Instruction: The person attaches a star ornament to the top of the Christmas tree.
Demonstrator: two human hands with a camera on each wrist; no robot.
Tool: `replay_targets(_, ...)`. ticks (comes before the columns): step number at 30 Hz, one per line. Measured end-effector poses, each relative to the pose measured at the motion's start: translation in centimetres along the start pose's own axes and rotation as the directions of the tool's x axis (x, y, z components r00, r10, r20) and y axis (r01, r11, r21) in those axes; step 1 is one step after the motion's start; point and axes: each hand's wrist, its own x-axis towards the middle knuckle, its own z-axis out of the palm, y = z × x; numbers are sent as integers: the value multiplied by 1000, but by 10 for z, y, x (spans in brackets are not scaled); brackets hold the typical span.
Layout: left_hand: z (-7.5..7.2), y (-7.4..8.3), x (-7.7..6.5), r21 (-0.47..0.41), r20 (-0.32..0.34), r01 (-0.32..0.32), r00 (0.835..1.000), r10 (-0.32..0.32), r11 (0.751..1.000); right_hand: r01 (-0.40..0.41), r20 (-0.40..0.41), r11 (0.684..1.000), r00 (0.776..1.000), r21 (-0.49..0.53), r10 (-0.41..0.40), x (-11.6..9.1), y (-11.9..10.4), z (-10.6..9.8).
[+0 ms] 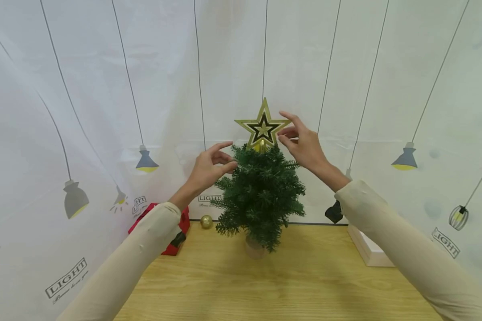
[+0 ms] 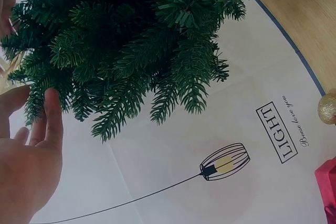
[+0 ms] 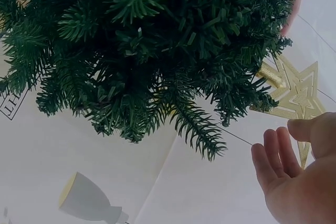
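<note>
A small green artificial Christmas tree (image 1: 263, 191) stands upright on the table, its pale base (image 1: 255, 248) partly hidden by branches. At its top sits a gold star topper (image 1: 263, 127), upright and facing me. My left hand (image 1: 209, 167) is at the tree's upper left, fingers loosely bent, fingertips right at the branch ends. Near the star's right point is my right hand (image 1: 305, 142), index finger extended and thumb apart from it. In the right wrist view the star (image 3: 302, 90) shows behind the parted thumb and fingers of the right hand (image 3: 310, 177).
A gold ball ornament (image 1: 206, 221) lies at the table's back edge, left of the tree. Beside it a red box (image 1: 170, 250) with black parts is half covered by my left sleeve. A white box (image 1: 371, 247) stands at right. Behind hangs a lamp-printed white curtain (image 1: 233, 67).
</note>
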Motion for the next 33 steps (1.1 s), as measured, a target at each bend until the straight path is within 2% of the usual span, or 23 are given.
replay_targets(11,-3,-4,-5,30,-7,-30,1000,30,999,17,-7,1000,1000,15,-17,-10,4,-7)
replay_targets(23,-12,-12,-9,37,-19,-56,998,57,998,33,-10,999,999,-11,-33,-24,11,-15)
replay_targets(33,-23,-16,-24,95,-29,-25,999,28,995,38,-4,999,999,-29,-38,-47,20,-25)
